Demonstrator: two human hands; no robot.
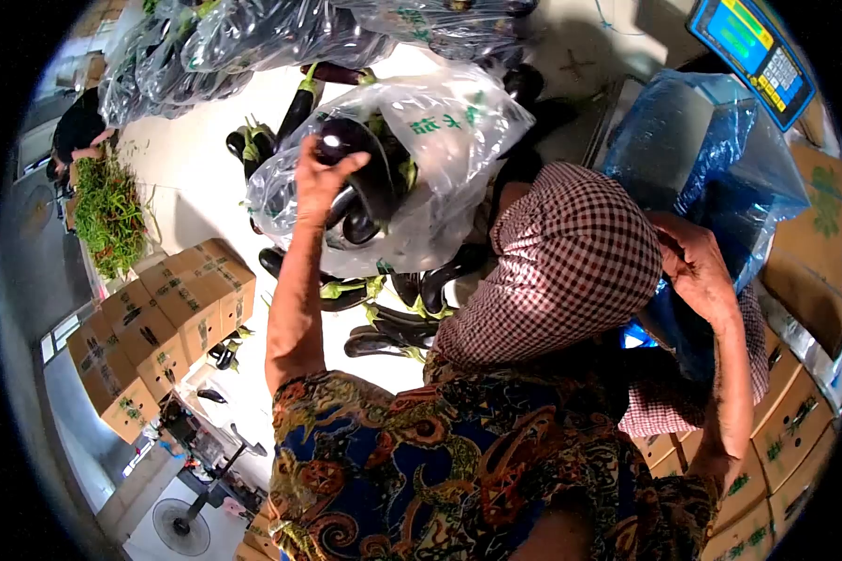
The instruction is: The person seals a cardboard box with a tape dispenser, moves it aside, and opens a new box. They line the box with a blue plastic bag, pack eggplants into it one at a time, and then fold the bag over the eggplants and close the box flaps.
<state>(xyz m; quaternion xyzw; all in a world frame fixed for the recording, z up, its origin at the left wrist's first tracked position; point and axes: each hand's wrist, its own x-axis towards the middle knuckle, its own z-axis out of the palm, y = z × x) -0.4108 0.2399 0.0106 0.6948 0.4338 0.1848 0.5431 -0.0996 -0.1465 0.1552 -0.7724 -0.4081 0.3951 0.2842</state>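
My left hand [323, 178] is closed around a dark purple eggplant [376, 182], fingers and thumb over its upper part. Below it spreads a clear plastic bag [482, 117] with green print, and more eggplants show in and around it. By my checked-trouser knee [571, 252], my right hand [697, 266] has its fingers curled in beside a blue plastic bag [720, 178]. Whatever those fingers grip is hidden. Loose eggplants [384, 341] with green stems lie on the pale surface near the bag.
A digital scale display [753, 56] stands at upper right. Bagged eggplants [262, 37] line the top. Cardboard boxes [159, 327] are stacked at left, more at lower right. A heap of peppers [110, 215] lies near another person [79, 131]. A fan [181, 525] is at lower left.
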